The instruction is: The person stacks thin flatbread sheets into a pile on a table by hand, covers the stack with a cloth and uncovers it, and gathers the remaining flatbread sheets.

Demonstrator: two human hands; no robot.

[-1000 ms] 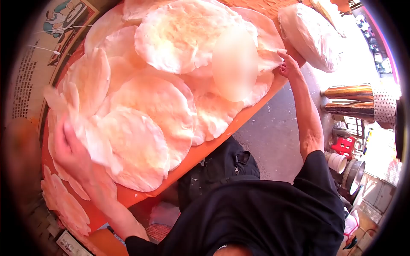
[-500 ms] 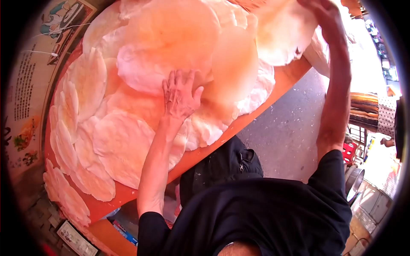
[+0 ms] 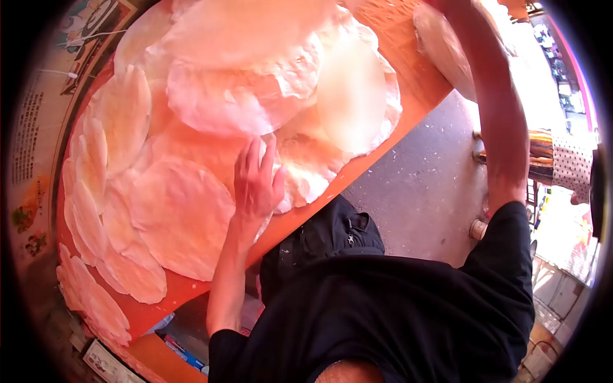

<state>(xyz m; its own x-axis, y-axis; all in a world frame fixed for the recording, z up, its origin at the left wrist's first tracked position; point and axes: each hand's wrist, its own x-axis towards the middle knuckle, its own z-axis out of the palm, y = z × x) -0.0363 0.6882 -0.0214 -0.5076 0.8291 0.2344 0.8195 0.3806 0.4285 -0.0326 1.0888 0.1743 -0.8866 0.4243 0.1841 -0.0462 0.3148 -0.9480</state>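
Thin, pale, round dough sheets [image 3: 182, 220] lie overlapping in layers on the orange table [image 3: 408, 96]. My left hand [image 3: 255, 182] rests at the near side of the pile with its fingers stretched out and thumb apart, touching the sheets and holding nothing. One large sheet [image 3: 249, 29] spreads over the top of the pile, partly cut off by the upper edge of the view. My right arm reaches up to the top edge. Only a small part of my right hand [image 3: 445, 4] shows there, and its fingers are out of sight.
A black bag [image 3: 332, 233] is below the table's near edge, above the grey floor [image 3: 415, 185]. More sheets [image 3: 444, 48] lie by the table's far right corner. An illustrated poster [image 3: 38, 147] hangs at the left. A person in a spotted garment [image 3: 570, 163] is at the right.
The large sheet at upper right no longer covers that part of the table; bare orange surface shows there. A sheet now lies across the top of the pile. My left hand has drawn back slightly.
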